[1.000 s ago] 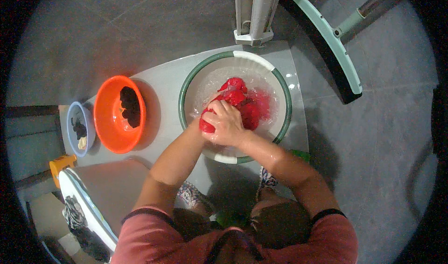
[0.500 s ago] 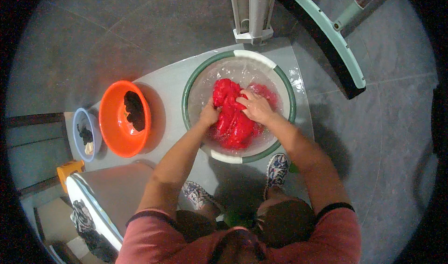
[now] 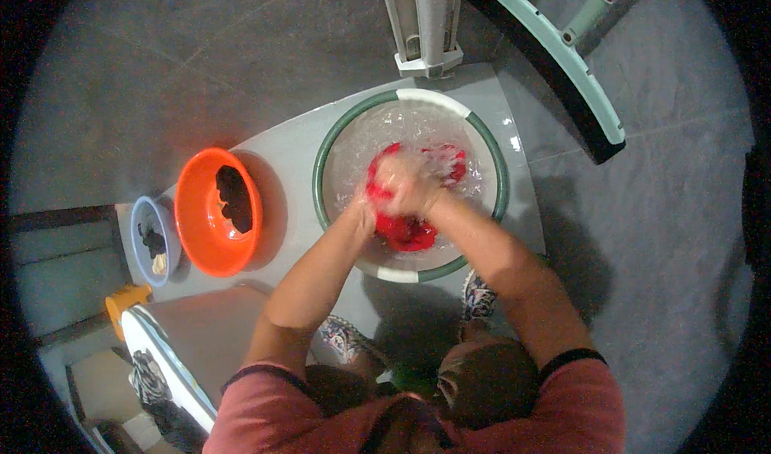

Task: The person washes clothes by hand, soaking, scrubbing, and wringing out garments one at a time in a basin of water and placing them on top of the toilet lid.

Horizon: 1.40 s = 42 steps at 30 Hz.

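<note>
Wet red cloth (image 3: 408, 233) lies bunched in a round washbasin (image 3: 320, 173) with a green and white rim, part of it below the water. My right hand (image 3: 407, 183), smeared by motion, is closed on an upper fold of the cloth. Close against it, on the left side of the bundle, my left hand (image 3: 366, 207) grips the same cloth; its fingers are mostly hidden. Splashes rise around both hands, and a loose red piece shows in the water just beyond the right one.
To the left stand an orange basin (image 3: 193, 249) with dark cloth and a small pale-blue basin (image 3: 141, 253) with dark and cream pieces. A bin-like container (image 3: 201, 325) is at lower left. A floor squeegee (image 3: 554, 44) and a pale metal post (image 3: 430, 28) stand beyond the washbasin.
My hands have come together over the red cloth, the right one moving left and blurring. The cloth is more gathered and the water splashes more. The view has shifted slightly.
</note>
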Available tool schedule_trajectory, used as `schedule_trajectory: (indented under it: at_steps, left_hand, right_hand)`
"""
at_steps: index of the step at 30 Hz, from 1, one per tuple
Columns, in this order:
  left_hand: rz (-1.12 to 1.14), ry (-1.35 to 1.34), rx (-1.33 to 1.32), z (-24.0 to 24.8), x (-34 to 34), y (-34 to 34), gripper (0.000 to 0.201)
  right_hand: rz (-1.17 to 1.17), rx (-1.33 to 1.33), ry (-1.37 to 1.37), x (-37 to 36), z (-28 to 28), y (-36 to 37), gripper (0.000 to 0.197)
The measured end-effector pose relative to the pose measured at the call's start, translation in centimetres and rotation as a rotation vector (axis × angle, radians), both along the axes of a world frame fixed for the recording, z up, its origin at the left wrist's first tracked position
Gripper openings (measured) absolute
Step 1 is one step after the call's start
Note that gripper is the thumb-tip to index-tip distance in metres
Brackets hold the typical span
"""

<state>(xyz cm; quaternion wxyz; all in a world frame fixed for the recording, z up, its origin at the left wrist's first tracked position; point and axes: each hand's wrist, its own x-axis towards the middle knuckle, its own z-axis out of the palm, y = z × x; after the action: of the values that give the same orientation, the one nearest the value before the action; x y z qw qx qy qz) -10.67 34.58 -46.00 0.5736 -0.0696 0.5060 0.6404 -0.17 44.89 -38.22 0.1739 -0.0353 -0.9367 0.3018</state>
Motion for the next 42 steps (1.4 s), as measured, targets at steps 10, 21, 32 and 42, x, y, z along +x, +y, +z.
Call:
schedule_trajectory:
  at_steps: [10, 21, 32, 42]
  left_hand:
    - [-0.222, 0.883, -0.156, -3.2, -2.2, -2.2, 0.044]
    - [-0.324, -0.532, 0.46, 1.3, -0.8, 1.1, 0.036]
    - [-0.375, 0.545, -0.14, 4.6, -1.7, -1.3, 0.053]
    - [-0.299, -0.157, 0.231, -3.0, -2.6, -1.9, 0.05]
  right_hand:
    - [-0.31, 0.15, -0.155, 3.2, -5.8, 0.0, 0.039]
    - [-0.165, -0.219, 0.193, -0.3, 4.3, -7.0, 0.016]
    - [-0.848, -0.397, -0.213, 2.1, -5.7, 2.3, 0.041]
    - [-0.27, -0.477, -0.006, 0.5, 3.5, -4.7, 0.036]
